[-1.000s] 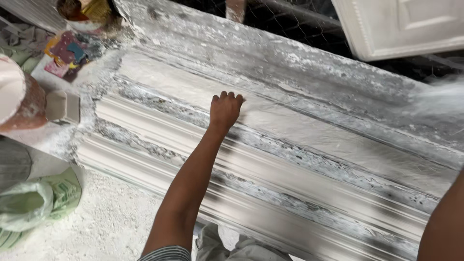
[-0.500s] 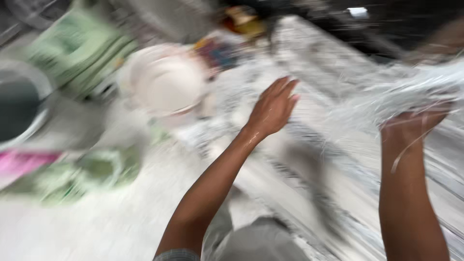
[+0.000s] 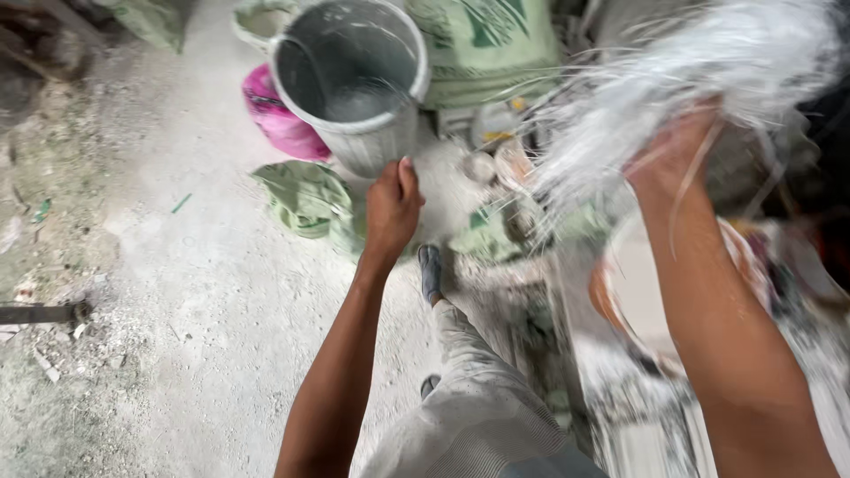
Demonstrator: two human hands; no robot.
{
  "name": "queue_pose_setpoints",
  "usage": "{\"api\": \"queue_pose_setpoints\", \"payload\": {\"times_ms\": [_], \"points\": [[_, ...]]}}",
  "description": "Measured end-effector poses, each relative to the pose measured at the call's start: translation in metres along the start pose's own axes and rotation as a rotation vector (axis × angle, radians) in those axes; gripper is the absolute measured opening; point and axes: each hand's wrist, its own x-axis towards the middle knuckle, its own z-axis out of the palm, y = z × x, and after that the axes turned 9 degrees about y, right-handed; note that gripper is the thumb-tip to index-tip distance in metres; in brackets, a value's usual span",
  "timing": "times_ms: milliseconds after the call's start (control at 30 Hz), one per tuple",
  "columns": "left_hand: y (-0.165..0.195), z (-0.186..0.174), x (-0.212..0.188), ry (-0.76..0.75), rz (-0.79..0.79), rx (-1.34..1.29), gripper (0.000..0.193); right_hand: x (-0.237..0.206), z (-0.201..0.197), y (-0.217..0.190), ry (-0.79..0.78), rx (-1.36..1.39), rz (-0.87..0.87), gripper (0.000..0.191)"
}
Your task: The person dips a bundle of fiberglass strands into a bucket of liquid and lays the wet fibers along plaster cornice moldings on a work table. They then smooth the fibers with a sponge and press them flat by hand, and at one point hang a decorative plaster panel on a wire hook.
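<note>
Clamped in the right hand [image 3: 670, 158] is a bundle of white fibres [image 3: 699, 71], which fans up and out from the fist toward the upper right, loose strands trailing left and down over the wrist; the forearm rises from the lower right edge, nearly upright; below it, beside the arm, sits a round white bowl [image 3: 633, 292] with a reddish rim, blurred; the left hand [image 3: 392, 208] is loosely curled, fingers together, holding nothing that can be seen, its arm stretched forward from the bottom of the view over the dusty floor [image 3: 168, 292]; under that arm a leg in pale trousers ends in a grey shoe [image 3: 430, 270]; just beyond the knuckles stands a grey bucket [image 3: 350, 80], open, with a little pale liquid inside, whether touched or not cannot be told; crumpled green sacks [image 3: 305, 199] lie at its foot, a pink bag [image 3: 279, 115] on its left, a fuller green sack [image 3: 487, 49] behind it.
</note>
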Motion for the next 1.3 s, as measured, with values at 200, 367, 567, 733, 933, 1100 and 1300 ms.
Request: {"api": "queue_pose_setpoints", "payload": {"times_ms": [200,367,567,733,933,1100,1300], "points": [[-0.157,-0.056,0.125,-0.017,-0.241,0.091,0.051,0.166,0.124,0.225,-0.084,-0.091,-0.009,0.033],[-0.235,-0.078,0.172,0.249,-0.493,0.073,0.034,0.258,0.237,0.367,-0.350,-0.933,-0.496,0.062],[-0.272,-0.093,0.165,0.361,-0.678,-0.050,0.037,0.303,0.294,0.482,-0.632,-1.587,0.016,0.075],[-0.304,-0.114,0.194,0.324,-0.925,0.032,0.039,0.331,0.311,0.551,-0.811,-1.882,0.099,0.082],[-0.352,-0.135,0.263,0.155,-0.711,-0.014,0.036,0.340,0.301,0.587,-0.904,-1.879,0.073,0.072],[-0.364,-0.165,0.324,-0.165,-0.593,0.186,0.028,0.298,0.288,0.567,-0.660,-1.867,0.252,0.025],[-0.348,-0.158,0.412,-0.371,-0.179,0.278,0.031,0.160,0.276,0.551,-0.603,-1.291,0.632,0.059]]}}
